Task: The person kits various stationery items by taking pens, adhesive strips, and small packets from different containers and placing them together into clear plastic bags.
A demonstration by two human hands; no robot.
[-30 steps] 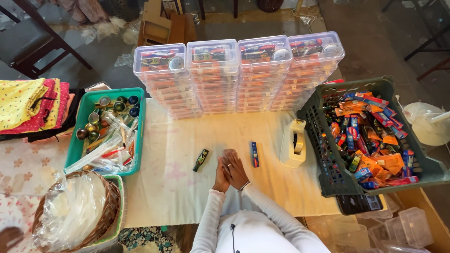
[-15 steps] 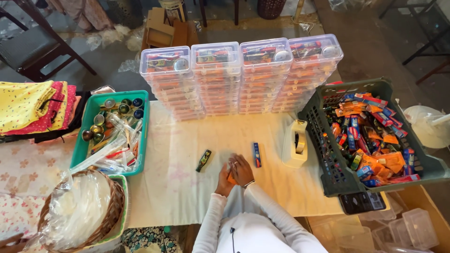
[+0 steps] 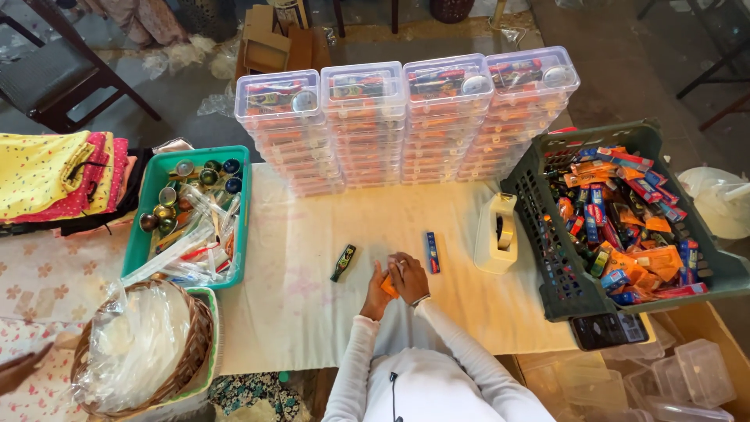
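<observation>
My left hand (image 3: 376, 295) and my right hand (image 3: 411, 277) meet over the pale table cover (image 3: 297, 312), just in front of my body. Both close on a small orange packet (image 3: 388, 286), which is mostly hidden by my fingers. A small dark green packet (image 3: 343, 262) lies on the cover to the left of my hands. To their right lies a narrow blue and red stick pack (image 3: 432, 252). Both arms wear white sleeves.
Four stacks of clear lidded boxes (image 3: 406, 117) line the far edge. A cream tape dispenser (image 3: 498, 232) and a dark crate (image 3: 539, 258) of packets stand right; a phone (image 3: 609, 330) lies below. A teal tray (image 3: 152, 207), wicker basket (image 3: 199, 344) and folded cloths (image 3: 55, 172) are left. Another person's hand (image 3: 19, 367) shows bottom left.
My hands were clasped together with nothing showing; an orange packet now shows between them. They have shifted slightly on the cover.
</observation>
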